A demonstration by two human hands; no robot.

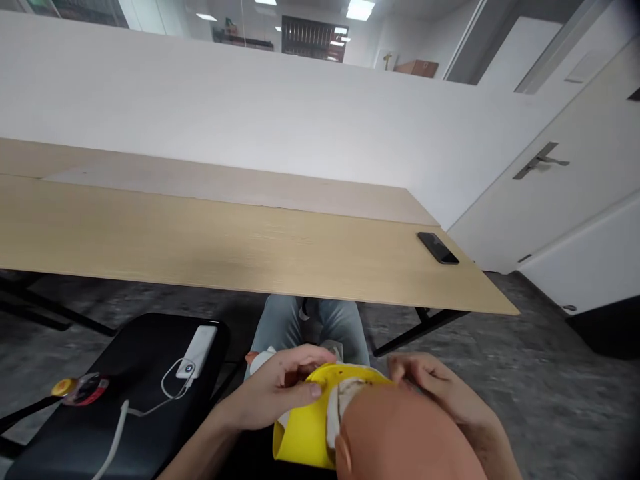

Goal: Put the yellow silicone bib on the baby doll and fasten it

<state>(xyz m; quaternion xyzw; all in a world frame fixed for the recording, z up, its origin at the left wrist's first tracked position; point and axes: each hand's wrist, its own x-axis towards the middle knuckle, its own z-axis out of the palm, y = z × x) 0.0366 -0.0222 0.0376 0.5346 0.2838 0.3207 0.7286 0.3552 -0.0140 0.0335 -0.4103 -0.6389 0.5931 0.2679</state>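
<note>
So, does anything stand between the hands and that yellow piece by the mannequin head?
Nothing visible does: the left hand lies against the yellow piece, and the right hand reaches its top edge, just above the mannequin head.

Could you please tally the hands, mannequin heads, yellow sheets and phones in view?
Hands: 2 (left hand, right hand)
mannequin head: 1
yellow sheet: 1
phone: 1
Total: 5
</note>
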